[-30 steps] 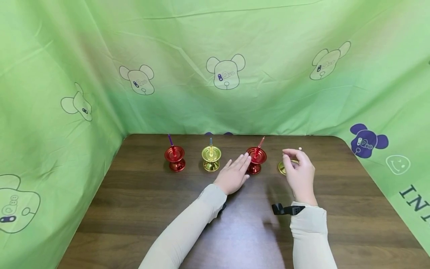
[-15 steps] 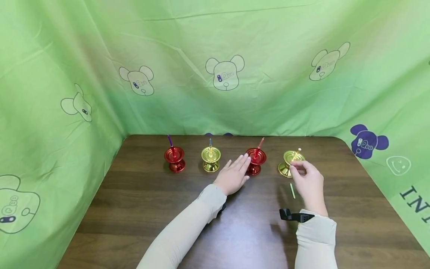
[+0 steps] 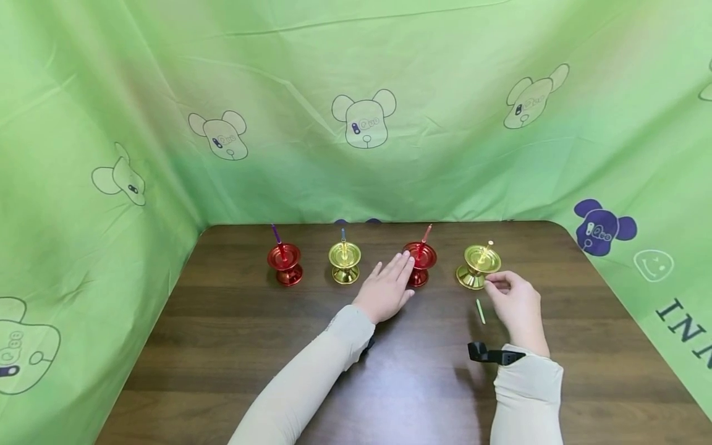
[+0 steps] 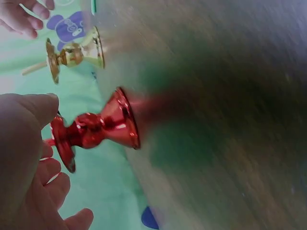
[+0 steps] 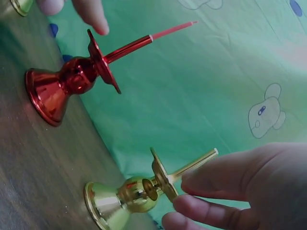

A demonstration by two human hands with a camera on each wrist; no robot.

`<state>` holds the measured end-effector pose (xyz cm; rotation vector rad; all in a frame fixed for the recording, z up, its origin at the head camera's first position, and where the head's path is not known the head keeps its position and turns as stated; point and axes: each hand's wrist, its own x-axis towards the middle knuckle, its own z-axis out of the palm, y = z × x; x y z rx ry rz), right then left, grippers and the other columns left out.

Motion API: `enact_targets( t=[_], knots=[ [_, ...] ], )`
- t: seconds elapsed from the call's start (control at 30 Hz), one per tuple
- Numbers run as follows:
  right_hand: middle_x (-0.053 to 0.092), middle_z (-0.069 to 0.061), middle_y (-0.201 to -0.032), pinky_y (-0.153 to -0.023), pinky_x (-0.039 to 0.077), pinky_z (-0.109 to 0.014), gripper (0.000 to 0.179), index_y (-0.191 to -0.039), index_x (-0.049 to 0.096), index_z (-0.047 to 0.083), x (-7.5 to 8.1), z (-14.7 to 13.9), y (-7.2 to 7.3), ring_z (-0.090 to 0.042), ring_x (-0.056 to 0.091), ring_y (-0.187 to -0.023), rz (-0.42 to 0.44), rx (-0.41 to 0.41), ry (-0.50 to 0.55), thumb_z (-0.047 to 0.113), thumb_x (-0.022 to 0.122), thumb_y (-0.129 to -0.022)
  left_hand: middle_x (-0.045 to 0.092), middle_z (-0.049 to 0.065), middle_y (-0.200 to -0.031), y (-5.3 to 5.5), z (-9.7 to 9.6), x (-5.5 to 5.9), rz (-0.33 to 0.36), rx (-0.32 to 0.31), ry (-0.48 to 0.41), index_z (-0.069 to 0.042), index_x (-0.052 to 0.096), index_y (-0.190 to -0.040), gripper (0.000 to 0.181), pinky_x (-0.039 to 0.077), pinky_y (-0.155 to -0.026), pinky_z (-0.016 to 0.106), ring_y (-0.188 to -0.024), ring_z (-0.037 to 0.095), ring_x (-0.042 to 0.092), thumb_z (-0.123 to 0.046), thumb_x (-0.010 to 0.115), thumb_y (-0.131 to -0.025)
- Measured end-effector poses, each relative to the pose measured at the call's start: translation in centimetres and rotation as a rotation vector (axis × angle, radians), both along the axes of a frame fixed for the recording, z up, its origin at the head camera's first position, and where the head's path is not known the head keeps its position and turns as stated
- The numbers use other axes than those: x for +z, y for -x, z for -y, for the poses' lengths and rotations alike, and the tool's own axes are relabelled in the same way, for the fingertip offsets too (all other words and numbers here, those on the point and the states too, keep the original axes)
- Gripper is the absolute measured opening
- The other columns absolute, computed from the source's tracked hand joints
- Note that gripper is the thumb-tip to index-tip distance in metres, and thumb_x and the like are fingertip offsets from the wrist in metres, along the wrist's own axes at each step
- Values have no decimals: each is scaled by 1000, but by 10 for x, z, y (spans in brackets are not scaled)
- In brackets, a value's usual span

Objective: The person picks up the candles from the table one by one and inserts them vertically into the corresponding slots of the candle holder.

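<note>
In the head view my left hand [image 3: 384, 288] lies with straight fingers against the near left side of a red candlestick [image 3: 419, 276], which holds a thin pink candle [image 3: 427, 232]. My right hand [image 3: 517, 309] is beside the rim of a gold candlestick [image 3: 473, 277], its fingers loosely bent. No object shows between them; the left wrist view has a gap between that hand and the gold candlestick [image 4: 72, 54]. The tube of the gold one has no candle showing. A thin green candle [image 3: 481, 311] lies on the table in front of it.
To the left stand another gold candlestick [image 3: 345, 274] with a blue candle [image 3: 343, 234] and a red candlestick [image 3: 287, 274] with a purple candle [image 3: 275, 233]. Green printed cloth [image 3: 278, 179] hangs behind the brown table [image 3: 222, 346].
My right hand has drawn back from above the gold candlestick's tube towards its near right side, uncovering the candlestick and the green candle. My left hand stays put.
</note>
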<state>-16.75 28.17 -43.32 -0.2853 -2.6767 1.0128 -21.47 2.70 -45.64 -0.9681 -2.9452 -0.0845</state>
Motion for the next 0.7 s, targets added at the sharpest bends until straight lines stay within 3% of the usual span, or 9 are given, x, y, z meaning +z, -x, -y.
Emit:
enact_targets(
  t=[0.17, 0.43, 0.7],
  knots=[
    [75, -21, -96, -73, 46, -35, 21, -105, 71, -4, -6, -3, 1, -23, 67, -84, 78, 20, 4, 13, 66, -94, 22, 0, -168, -7, -9, 4, -43, -54, -24, -14, 25, -162, 66, 27, -121, 44, -154, 15, 18, -44, 45, -108],
    [75, -19, -95, -75, 48, -40, 29, -109, 69, -7, -20, -10, 6, -31, 69, -87, 195, 87, -1, 17, 66, -92, 26, -3, -167, -11, -28, 11, -148, -109, -6, -17, 29, -162, 63, 27, -121, 40, -153, 14, 22, -46, 43, -108],
    [73, -27, -100, -84, 49, -56, 34, -107, 67, -10, -32, -8, 10, -47, 66, -99, 255, 89, -24, 20, 68, -92, 24, -5, -168, -12, -53, 22, -135, -115, 27, -19, 27, -162, 64, 28, -121, 37, -153, 12, 21, -48, 42, -107]
  ],
)
